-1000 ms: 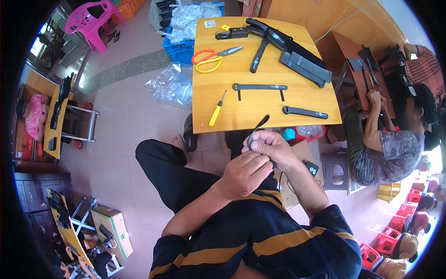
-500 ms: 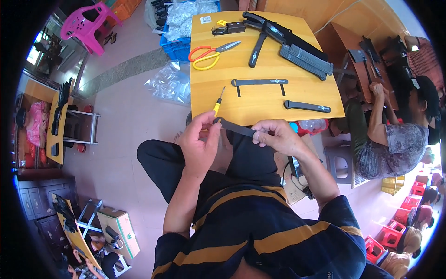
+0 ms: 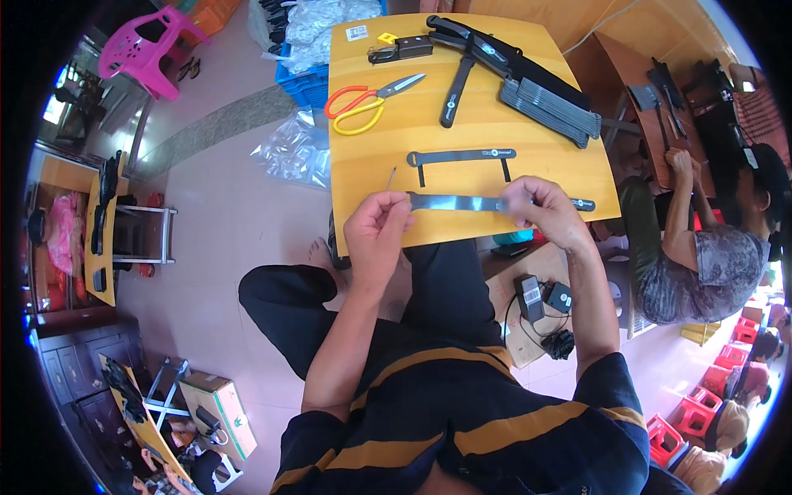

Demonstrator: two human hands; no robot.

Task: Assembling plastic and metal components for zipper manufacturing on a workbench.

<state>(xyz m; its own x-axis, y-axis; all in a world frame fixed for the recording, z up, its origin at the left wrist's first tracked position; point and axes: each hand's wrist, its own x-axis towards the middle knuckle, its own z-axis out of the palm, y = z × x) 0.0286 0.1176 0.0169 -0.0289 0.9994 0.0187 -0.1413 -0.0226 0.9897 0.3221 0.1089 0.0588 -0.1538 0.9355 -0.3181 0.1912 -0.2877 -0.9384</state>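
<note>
We take this for a small assembly workshop. A bare yellow wooden worktable [image 3: 462, 124] in the upper middle carries scissors [image 3: 367, 101] and a stack of flat dark metal strips [image 3: 549, 107]. At right another person [image 3: 709, 239] sits working at a second wooden bench [image 3: 635, 82] with similar dark parts. Upper left of the table, bags of packed parts [image 3: 301, 148] lie on the tiled floor beside a blue crate [image 3: 307, 81]. Red plastic stools [image 3: 685, 421] crowd the lower right.

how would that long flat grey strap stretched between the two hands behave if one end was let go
The long flat grey strap would probably flop down: it looks thin and is pulled straight only between the left hand and right hand. It likely weighs little, being flat. It would hardly roll.
</note>
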